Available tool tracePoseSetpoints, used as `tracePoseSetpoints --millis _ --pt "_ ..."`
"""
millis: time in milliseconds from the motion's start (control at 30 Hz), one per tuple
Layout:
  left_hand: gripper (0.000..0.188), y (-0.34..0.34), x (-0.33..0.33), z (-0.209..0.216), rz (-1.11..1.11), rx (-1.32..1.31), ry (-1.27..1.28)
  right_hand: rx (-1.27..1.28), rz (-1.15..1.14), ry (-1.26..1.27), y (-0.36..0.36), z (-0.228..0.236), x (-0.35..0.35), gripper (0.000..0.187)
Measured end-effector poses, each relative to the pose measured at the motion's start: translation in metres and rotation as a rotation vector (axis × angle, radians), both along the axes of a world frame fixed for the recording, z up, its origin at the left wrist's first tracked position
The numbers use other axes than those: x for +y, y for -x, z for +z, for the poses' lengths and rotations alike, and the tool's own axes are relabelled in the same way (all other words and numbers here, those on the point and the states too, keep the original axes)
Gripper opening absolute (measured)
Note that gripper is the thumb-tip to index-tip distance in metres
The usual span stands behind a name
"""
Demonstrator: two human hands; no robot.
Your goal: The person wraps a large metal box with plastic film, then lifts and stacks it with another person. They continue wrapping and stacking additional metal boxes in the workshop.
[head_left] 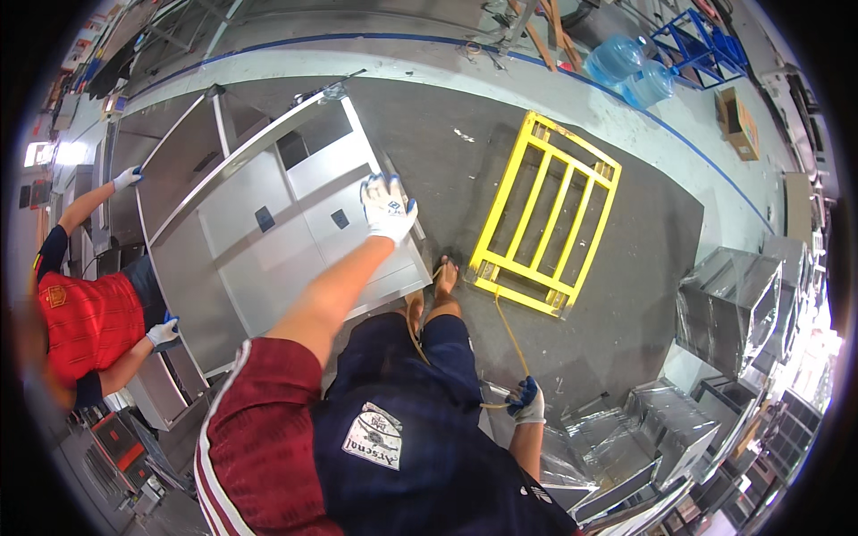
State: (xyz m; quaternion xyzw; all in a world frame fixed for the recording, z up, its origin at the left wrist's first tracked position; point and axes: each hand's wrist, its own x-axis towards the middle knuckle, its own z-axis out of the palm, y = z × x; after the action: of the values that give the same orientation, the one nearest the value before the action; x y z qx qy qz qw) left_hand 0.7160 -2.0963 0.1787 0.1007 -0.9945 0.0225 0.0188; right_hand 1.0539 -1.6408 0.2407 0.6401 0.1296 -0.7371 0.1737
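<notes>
A large grey sheet-metal cabinet (259, 192) with inner panels and dark cut-outs stands tilted at my left. My left hand (387, 210), in a white glove with blue fingertips, rests on its near right edge with the fingers spread. Low on my right, my right hand (527, 399), gloved the same way, is closed round a yellowish rope (511, 335). That rope runs up to a yellow slatted metal frame (547, 214) lying on the dark floor mat. Another stretch of rope passes in front of my legs.
A co-worker in a red shirt (94, 326) has gloved hands at the cabinet's far left side. Film-wrapped metal boxes (728, 308) stand at right. Water bottles (615, 59), a blue rack (702, 49) and a cardboard box (737, 125) are at the back right.
</notes>
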Motion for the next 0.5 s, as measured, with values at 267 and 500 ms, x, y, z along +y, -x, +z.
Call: tracePoseSetpoints --millis 267,500 --pt "0.072 0.070 -0.018 0.029 -0.924 -0.988 0.122 0.019 -0.023 0.001 0.045 0.006 -0.019 0.037" --pt "0.035 0.066 -0.037 0.018 -1.192 -0.894 0.169 -0.021 -0.139 0.007 0.043 0.007 -0.033 0.038"
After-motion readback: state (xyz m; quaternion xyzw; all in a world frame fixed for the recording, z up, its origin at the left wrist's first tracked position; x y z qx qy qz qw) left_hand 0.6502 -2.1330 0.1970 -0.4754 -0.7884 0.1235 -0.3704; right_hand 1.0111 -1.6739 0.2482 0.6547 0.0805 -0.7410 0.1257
